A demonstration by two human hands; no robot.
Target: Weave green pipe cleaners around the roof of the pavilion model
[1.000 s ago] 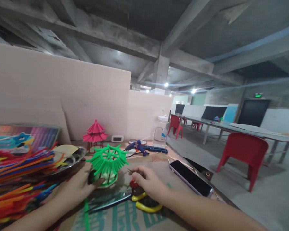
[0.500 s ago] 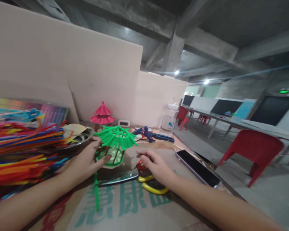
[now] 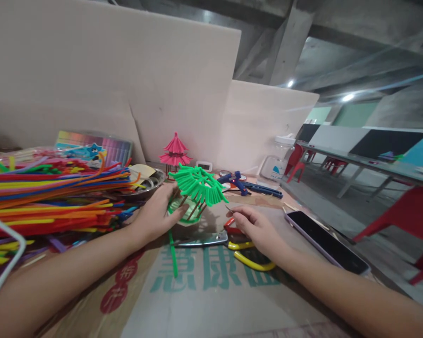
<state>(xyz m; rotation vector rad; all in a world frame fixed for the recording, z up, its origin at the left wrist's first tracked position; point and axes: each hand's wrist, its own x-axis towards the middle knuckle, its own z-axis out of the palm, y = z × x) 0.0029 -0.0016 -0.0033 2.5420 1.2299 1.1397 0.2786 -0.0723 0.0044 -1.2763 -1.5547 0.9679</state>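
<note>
My left hand [image 3: 158, 213] is closed round the pale base of a small pavilion model [image 3: 199, 185], its thumb on the near rim. The model has a fringed green pipe-cleaner roof on thin brown posts and tilts to the right. In my right hand [image 3: 257, 230], thumb and fingers pinch a short thin brown stick [image 3: 229, 209], its tip just right of the roof. Scissors [image 3: 204, 241] lie on the table below, blades pointing left, with yellow and red handle parts close under my right hand. A green pipe cleaner [image 3: 173, 256] lies below the model.
Bundles of coloured pipe cleaners [image 3: 56, 188] fill the left side. Behind stand a pink pagoda model [image 3: 175, 152], a metal bowl [image 3: 158, 178], a blue glue gun [image 3: 236, 180], pliers [image 3: 264, 189] and a clear plastic jug [image 3: 277, 162]. A phone [image 3: 326, 241] lies at right.
The view has turned left, so everything sits further right in the picture. The pavilion model now leans more to the right. Both hands keep their hold.
</note>
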